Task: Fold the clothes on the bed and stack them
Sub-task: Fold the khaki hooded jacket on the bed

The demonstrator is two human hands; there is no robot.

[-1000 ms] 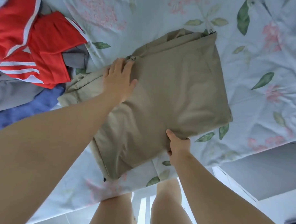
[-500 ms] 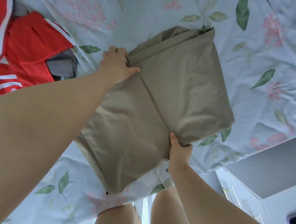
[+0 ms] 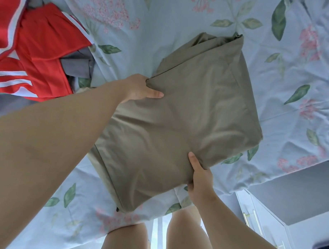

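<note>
A khaki garment point(image 3: 182, 121), folded into a thick rectangle, lies on the floral bedsheet point(image 3: 162, 42). My left hand point(image 3: 142, 88) grips its far left edge, thumb on top and fingers tucked under the fabric. My right hand point(image 3: 199, 174) pinches the near right edge, thumb on top. The folded left flap now lies over the middle of the garment. A heap of unfolded clothes, a red piece with white stripes point(image 3: 37, 51) over grey fabric point(image 3: 78, 65), sits at the far left.
The bed edge runs along the bottom and lower right, where white furniture point(image 3: 264, 221) and floor show. My bare legs point(image 3: 184, 235) stand against the bed's near edge. The floral bedsheet continues beyond and to the right of the garment.
My left hand went from pressing flat on the garment to gripping its left edge and carried that flap rightward over the middle. My right hand kept its hold on the near edge.
</note>
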